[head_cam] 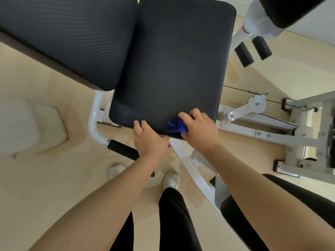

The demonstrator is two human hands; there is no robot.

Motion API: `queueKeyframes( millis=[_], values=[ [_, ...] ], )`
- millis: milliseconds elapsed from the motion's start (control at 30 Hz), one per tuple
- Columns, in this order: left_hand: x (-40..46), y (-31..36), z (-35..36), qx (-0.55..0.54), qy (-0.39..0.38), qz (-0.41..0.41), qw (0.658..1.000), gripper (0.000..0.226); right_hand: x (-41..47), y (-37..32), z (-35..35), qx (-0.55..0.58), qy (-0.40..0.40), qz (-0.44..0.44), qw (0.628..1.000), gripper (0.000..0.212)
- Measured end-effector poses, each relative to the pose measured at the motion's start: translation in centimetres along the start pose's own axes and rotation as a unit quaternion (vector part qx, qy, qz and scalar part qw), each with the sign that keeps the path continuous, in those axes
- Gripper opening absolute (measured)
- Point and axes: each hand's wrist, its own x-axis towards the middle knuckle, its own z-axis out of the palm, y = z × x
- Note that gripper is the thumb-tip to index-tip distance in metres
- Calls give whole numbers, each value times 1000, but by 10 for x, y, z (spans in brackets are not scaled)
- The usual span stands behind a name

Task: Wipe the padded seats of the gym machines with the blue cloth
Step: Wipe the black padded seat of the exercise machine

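Observation:
A black padded seat [174, 66] on a white gym machine fills the upper middle of the head view. A black ribbed back pad [68, 38] joins it on the left. My right hand [200, 128] presses a bunched blue cloth [175, 126] onto the seat's near edge, most of the cloth hidden under the palm. My left hand [149, 139] grips the same near edge just left of the cloth, fingers curled over the padding.
A white frame tube with a black foam handle [123, 150] runs under my left hand. Cable pulley and white frame parts [253, 105] stand at the right. Two black roller pads [252, 50] sit upper right. My white shoes [171, 180] stand on beige floor.

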Motion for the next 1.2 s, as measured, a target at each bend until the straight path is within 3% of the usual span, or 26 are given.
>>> queueKeyframes(
  millis=[100,167,200,333,433,667,800,933,1000,1067,1133,1200],
  values=[
    [19,-26,-38,-58,-10,38,998,50,33,-13,-3,25,18,181,983,44],
    [33,-43,-65,-104,-15,40,994,45,53,-41,-1,80,51,296,951,44],
    [40,-50,-78,-118,-18,35,992,45,63,-60,3,93,54,305,946,45],
    [74,-77,-114,-160,-76,-12,984,43,91,-141,27,69,26,209,975,43],
    [94,-96,-131,-211,-108,-39,971,27,105,-182,40,60,12,207,976,47],
    [112,-110,-140,-205,-130,-28,970,20,92,-236,61,8,-84,56,995,41],
    [102,-99,-139,-196,-157,-15,968,20,67,-218,48,84,-68,155,982,46],
    [97,-89,-129,-205,-205,-39,956,15,64,-216,32,135,-133,229,955,35],
    [97,-85,-125,-212,-217,-54,951,21,77,-226,25,276,-126,332,893,29],
    [99,-85,-124,-232,-222,-73,944,25,85,-234,26,430,-98,456,773,24],
    [103,-85,-124,-244,-223,-77,941,25,82,-234,38,536,-93,568,618,22],
    [108,-87,-123,-239,-230,-80,940,30,76,-224,47,629,-90,644,427,27]
  ],
)
